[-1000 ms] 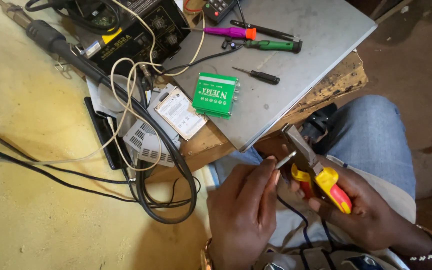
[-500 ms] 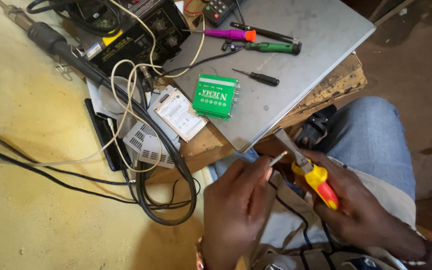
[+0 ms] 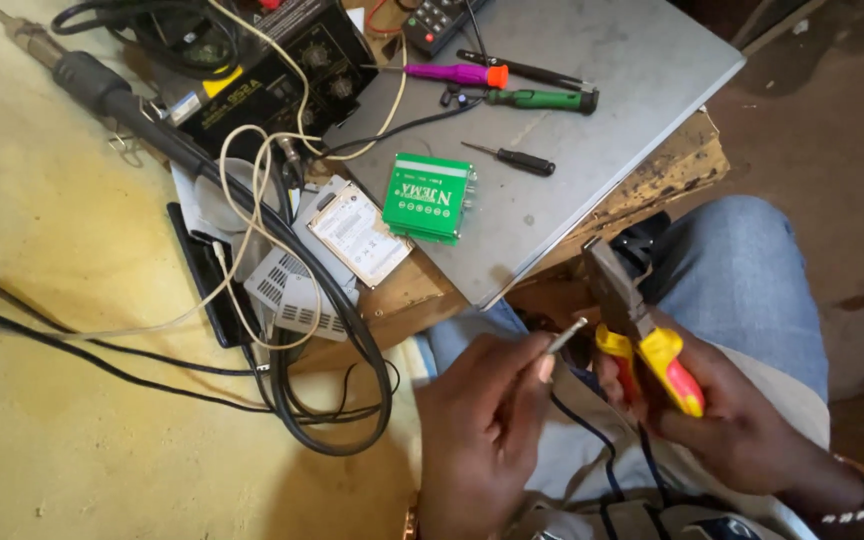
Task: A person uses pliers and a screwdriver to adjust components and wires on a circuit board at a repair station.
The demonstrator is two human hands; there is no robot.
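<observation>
Fingers of the left hand pinch a thin wire end, slanting up-right toward the closed-looking pliers just beside it, gripped by the right hand, above the lap, near the grey board.

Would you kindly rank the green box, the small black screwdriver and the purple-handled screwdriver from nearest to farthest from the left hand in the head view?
From the left hand:
1. The green rectangular box, at the grey panel's near-left edge, is nearest.
2. The small black-handled screwdriver, just right of the box, further up the panel.
3. The purple-handled screwdriver with an orange collar, near the panel's far edge, is farthest.
</observation>
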